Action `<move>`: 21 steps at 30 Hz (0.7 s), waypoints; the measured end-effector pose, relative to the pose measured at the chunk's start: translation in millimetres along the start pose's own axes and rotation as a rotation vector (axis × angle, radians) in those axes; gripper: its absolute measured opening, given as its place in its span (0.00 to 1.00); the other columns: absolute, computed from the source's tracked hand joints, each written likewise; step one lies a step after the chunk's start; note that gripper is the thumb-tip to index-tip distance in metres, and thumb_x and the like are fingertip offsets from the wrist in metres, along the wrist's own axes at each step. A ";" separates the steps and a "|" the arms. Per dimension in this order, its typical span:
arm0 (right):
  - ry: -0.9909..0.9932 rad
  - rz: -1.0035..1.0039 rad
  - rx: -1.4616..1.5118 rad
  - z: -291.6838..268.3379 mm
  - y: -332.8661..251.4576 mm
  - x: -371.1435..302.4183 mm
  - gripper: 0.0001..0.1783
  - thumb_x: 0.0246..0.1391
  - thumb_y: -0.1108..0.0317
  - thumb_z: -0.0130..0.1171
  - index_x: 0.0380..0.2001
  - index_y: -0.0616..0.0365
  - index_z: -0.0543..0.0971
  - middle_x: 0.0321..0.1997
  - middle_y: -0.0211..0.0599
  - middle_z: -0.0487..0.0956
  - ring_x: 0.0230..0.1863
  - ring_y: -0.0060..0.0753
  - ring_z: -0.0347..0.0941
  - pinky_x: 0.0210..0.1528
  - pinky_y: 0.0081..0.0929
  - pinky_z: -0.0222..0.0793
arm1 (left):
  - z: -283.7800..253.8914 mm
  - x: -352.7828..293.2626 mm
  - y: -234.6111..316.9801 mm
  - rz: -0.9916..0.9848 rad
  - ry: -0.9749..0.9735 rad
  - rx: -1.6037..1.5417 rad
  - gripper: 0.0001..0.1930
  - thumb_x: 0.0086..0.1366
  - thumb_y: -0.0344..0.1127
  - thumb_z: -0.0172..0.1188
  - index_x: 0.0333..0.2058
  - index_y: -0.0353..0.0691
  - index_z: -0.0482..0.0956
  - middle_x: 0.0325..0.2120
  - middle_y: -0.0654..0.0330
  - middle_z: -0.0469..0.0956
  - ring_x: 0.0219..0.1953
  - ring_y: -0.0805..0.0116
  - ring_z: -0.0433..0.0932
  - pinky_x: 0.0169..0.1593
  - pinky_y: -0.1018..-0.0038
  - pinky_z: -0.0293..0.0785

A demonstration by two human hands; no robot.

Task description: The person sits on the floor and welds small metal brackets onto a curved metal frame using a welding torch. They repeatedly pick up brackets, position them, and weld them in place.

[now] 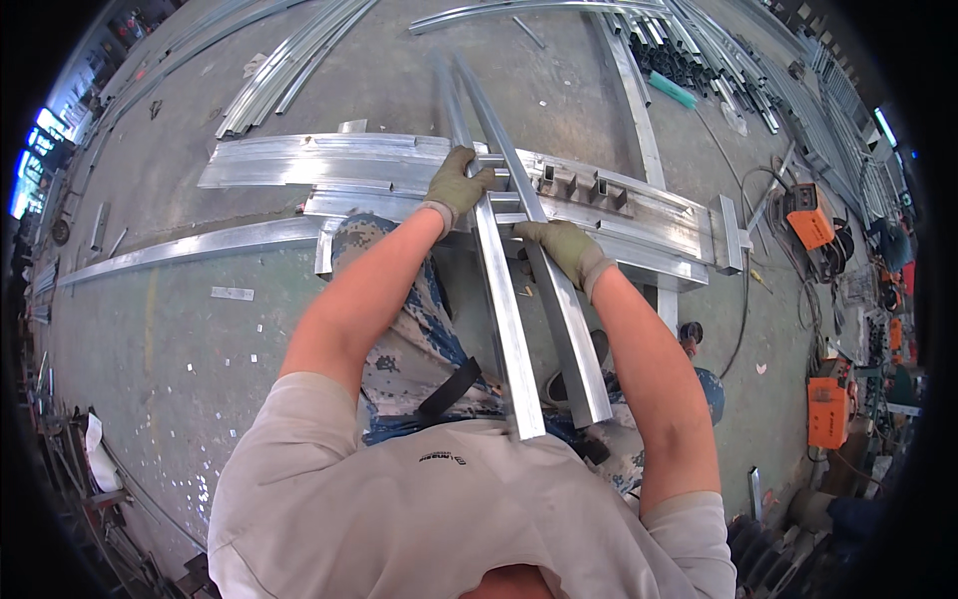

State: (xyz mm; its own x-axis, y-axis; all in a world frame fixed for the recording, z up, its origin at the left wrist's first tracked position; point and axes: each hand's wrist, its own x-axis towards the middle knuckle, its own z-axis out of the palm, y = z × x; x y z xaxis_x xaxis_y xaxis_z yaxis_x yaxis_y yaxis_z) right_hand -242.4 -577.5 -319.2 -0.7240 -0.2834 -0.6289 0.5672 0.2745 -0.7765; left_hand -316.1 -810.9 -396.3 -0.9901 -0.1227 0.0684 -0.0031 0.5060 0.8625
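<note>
Two long, shiny square metal tubes lie before me, pointing away from my body. My left hand [457, 185], in an olive work glove, is closed round the left metal tube [502, 299]. Nearer to me, my gloved right hand [566, 250] is closed on the right metal tube [564, 319], fingers over its left edge. Short metal crosspieces [506, 203] show between the tubes; whether they are joined to them I cannot tell. Under the tubes, wide metal profiles [329, 160] lie crosswise. Short cut tube pieces [584, 190] stand on these profiles, right of my hands.
Bundles of long profiles [289, 75] lie at the far left, with stacked tubes [689, 45] at the far right. Orange machines [808, 217] with cables stand along the right. A long metal beam [190, 245] runs out to the left. Small white scraps dot the floor.
</note>
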 end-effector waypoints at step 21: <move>0.196 -0.137 0.273 -50.7 48.2 -22.6 0.37 0.68 0.47 0.66 0.67 0.66 0.75 0.55 0.47 0.86 0.43 0.35 0.82 0.50 0.36 0.78 | 9.9 -42.6 36.1 -0.252 -0.089 -0.492 0.47 0.63 0.31 0.75 0.76 0.27 0.59 0.65 0.43 0.75 0.61 0.59 0.79 0.61 0.69 0.78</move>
State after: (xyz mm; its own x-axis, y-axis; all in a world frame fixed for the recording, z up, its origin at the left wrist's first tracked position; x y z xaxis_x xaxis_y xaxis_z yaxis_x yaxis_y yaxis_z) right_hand -218.6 -511.3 -340.5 -0.8471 -0.1113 -0.5197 0.5245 -0.0173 -0.8512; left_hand -275.4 -778.9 -373.0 -0.9752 -0.1052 -0.1948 -0.1969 0.0096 0.9804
